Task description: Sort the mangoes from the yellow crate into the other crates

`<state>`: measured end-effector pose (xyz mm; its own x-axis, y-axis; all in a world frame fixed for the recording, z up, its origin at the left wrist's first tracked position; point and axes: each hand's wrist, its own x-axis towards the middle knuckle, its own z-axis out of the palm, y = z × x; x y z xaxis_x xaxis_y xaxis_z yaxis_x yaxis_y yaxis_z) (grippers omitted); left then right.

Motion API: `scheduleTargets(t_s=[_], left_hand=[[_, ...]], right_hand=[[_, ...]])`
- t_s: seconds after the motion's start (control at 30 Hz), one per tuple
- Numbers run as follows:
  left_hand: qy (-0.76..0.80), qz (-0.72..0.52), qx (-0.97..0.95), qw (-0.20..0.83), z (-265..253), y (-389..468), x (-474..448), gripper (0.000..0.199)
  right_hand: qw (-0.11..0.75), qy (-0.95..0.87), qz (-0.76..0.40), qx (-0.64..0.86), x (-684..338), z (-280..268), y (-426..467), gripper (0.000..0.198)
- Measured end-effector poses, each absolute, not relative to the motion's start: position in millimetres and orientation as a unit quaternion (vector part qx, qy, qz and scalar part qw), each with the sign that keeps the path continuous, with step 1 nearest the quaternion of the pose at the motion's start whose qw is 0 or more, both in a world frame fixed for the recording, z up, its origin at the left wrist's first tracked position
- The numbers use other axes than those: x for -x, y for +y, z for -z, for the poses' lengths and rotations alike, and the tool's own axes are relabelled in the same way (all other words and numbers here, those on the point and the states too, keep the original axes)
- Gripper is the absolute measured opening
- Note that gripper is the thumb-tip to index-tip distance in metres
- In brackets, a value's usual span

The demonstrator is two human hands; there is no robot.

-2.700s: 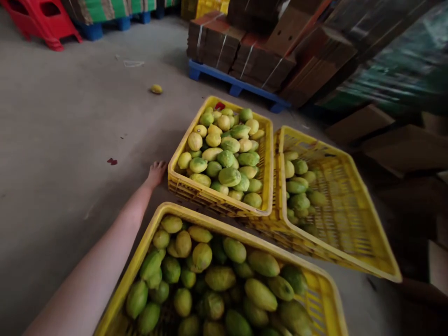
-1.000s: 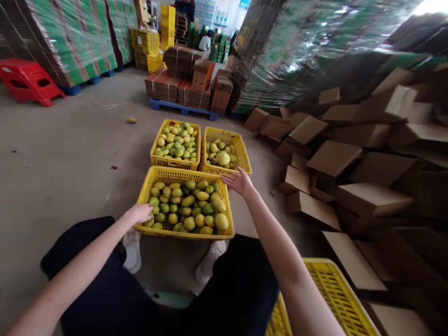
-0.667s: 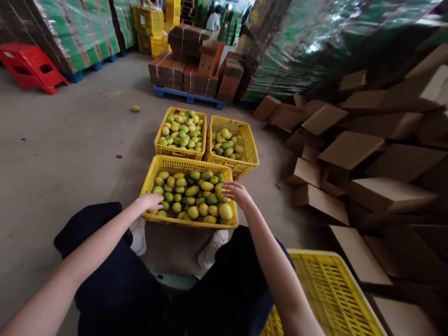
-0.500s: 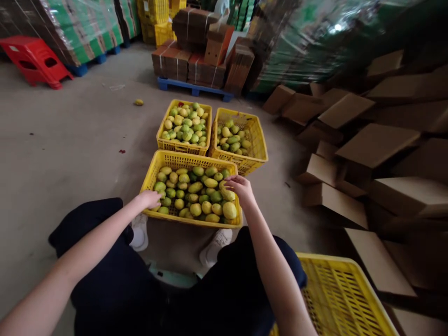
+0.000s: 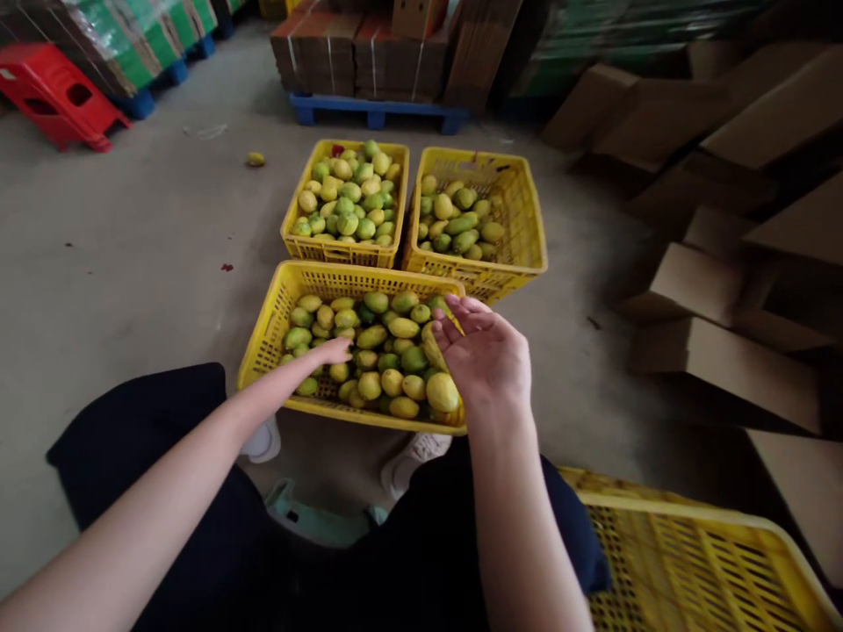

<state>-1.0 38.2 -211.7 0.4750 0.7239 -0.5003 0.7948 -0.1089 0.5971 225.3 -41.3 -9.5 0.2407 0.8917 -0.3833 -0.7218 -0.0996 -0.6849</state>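
Smooth grey concrete floor (image 5: pixel 151 228), dull and marked with small specks, stretches under everything. At its far edge, tightly strapped bundles of flat brown cardboard (image 5: pixel 316 61) sit on a blue slatted pallet (image 5: pixel 378 110), and a glossy red stool with rounded cut-outs (image 5: pixel 62 92) stands to the left. Open, sharp-edged brown cardboard boxes (image 5: pixel 751 373) lie heaped along the right side.

Nearest the person is a shallow yellow plastic crate with slotted walls and rounded corners (image 5: pixel 369 416), holding plump oval fruits in mottled green and yellow (image 5: pixel 372 337). Just beyond it stand a fuller yellow lattice crate (image 5: pixel 342 254), heaped with similar fruit, and a partly filled yellow lattice crate (image 5: pixel 520 211) whose fruit is gathered toward its left side. One yellow oval fruit (image 5: pixel 255 160) lies alone on the concrete.

The left hand (image 5: pixel 334 352) reaches down among the fruits in the nearest crate; its fingertips are hidden, so whether they pinch one cannot be told. The right hand (image 5: pixel 488 355) is over that crate's right edge, palm up, fingers parted and loosely curled, near a large, rounder pale-yellow fruit (image 5: pixel 443 392).
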Motion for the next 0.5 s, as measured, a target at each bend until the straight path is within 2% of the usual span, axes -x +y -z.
scheduleTargets(t_s=[0.23,0.4,0.5], left_hand=[[0.608,-0.039,-0.66,0.44,265,50,-69,0.073],[0.627,-0.034,-0.624,0.466,272,61,-73,0.076],[0.626,-0.048,-0.608,0.486,259,63,-61,0.065]], right_hand=[[0.682,-0.124,-0.596,0.405,-240,15,-45,0.026],[0.67,-0.112,-0.614,0.402,-241,20,-42,0.025],[0.666,-0.113,-0.623,0.393,-240,21,-38,0.024]])
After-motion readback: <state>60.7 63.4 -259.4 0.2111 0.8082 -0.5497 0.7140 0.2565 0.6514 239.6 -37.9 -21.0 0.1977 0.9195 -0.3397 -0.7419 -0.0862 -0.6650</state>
